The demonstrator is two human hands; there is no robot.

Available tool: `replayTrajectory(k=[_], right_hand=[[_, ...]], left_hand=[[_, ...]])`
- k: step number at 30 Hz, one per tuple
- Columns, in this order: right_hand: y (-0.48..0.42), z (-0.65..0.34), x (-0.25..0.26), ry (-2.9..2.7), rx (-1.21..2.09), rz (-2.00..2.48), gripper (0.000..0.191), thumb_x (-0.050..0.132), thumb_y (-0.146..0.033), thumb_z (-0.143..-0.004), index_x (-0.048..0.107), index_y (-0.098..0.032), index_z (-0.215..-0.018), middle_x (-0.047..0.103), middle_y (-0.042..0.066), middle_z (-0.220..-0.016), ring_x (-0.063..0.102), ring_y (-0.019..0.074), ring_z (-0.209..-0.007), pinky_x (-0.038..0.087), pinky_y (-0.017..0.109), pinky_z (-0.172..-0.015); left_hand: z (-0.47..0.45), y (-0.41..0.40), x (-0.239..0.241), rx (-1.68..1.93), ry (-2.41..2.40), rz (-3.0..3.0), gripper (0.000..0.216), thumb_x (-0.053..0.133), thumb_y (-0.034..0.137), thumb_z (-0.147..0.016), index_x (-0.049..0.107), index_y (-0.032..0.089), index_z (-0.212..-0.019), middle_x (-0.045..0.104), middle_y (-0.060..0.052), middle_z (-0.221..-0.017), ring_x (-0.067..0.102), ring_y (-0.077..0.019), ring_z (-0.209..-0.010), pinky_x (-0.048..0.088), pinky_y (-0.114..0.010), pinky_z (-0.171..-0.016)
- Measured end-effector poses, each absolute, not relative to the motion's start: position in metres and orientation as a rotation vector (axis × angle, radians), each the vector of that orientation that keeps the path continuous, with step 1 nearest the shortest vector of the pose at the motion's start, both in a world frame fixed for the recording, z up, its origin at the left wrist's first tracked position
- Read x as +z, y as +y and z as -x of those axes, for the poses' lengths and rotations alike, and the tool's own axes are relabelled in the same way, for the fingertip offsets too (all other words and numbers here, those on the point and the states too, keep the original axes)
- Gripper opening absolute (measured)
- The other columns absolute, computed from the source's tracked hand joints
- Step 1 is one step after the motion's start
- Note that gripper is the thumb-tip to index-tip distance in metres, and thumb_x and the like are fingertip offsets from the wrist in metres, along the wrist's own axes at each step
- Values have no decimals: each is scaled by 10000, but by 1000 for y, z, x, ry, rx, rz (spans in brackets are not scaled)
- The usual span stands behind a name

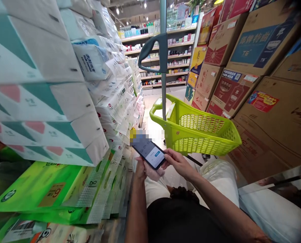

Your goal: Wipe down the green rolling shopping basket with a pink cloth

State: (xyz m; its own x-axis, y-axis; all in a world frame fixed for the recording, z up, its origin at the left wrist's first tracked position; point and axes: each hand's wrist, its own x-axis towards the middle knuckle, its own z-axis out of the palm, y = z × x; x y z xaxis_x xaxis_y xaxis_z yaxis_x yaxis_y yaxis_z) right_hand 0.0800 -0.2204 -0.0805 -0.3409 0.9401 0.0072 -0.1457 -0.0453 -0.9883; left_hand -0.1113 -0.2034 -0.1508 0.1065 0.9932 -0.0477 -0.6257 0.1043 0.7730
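In front of my body, a dark smartphone [150,152] lies tilted, its lit screen facing up and showing a white pop-up with a blue button. My left hand [141,167] grips it from below at the near left side. A pale pinkish bundle [154,172] hangs under the phone by that hand; what it is I cannot make out. At the phone's lower right edge, my right hand [178,162] has its fingers closed on the corner, the thumb by the screen. Just beyond stands a lime-green shopping basket trolley [196,135] with a grey upright handle [152,54].
Stacked tissue packs [86,60] rise close on the left, with green packs [49,185] below them. Cardboard cartons [251,44] are piled on the right. Ahead, shelves [179,50] hold small goods. White-trousered legs [216,182] show below; a blurred pale shape fills the lower right.
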Motion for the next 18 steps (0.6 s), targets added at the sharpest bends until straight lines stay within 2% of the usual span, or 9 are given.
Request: replayTrajectory(k=[3, 5, 6, 8, 11, 15, 18], right_hand=[[-198, -51, -64, -1478, 1464, 880, 399, 647, -653, -867, 623, -269, -972, 685, -19, -677, 703, 213, -636, 576, 377, -671], [-181, -30, -52, -1579, 1348, 835, 340, 645, -607, -884, 618, -279, -973, 682, -28, -667, 700, 206, -640, 561, 360, -683], [-172, -19, -45, -1625, 1313, 805, 315, 640, -587, -895, 618, -283, -977, 677, -30, -665, 693, 202, -639, 550, 351, -679], [-153, 3, -34, -1697, 1260, 754, 263, 607, -540, -933, 622, -289, -1006, 662, -35, -653, 683, 199, -642, 533, 340, -682], [-126, 39, -18, -1785, 1197, 711, 184, 619, -461, -950, 634, -282, -988, 644, -43, -634, 673, 193, -660, 535, 351, -748], [-97, 95, 0, -1810, 1445, 618, 223, 644, -502, -951, 639, -280, -973, 644, -57, -591, 677, 191, -619, 552, 359, -728], [-86, 133, 7, -1787, 1614, 691, 283, 659, -539, -943, 677, -256, -942, 622, -43, -559, 653, 192, -591, 549, 350, -684]], left_hand=[[123, -202, -150, 1291, 609, -656, 995, 593, 973, -629, 754, 133, -1136, 775, -144, -895, 728, -322, -924, 561, -471, -904], [126, -202, -147, 1295, 606, -657, 971, 538, 953, -714, 741, 131, -1190, 700, -73, -687, 678, -242, -692, 568, -461, -836], [127, -202, -145, 1328, 608, -660, 927, 531, 925, -758, 720, 161, -1248, 677, -39, -667, 630, -198, -610, 569, -450, -811], [126, -204, -141, 1420, 603, -661, 813, 546, 859, -823, 640, 273, -1379, 699, -7, -775, 555, -133, -537, 571, -429, -778], [125, -207, -138, 1492, 584, -645, 722, 575, 783, -873, 517, 401, -1482, 713, 3, -972, 527, -94, -539, 572, -409, -759], [129, -207, -142, 1487, 584, -615, 697, 547, 746, -916, 481, 396, -1516, 692, 5, -963, 546, -95, -560, 573, -427, -820], [135, -203, -150, 1494, 592, -571, 669, 566, 734, -913, 514, 394, -1487, 698, 14, -943, 559, -97, -550, 578, -417, -820]])
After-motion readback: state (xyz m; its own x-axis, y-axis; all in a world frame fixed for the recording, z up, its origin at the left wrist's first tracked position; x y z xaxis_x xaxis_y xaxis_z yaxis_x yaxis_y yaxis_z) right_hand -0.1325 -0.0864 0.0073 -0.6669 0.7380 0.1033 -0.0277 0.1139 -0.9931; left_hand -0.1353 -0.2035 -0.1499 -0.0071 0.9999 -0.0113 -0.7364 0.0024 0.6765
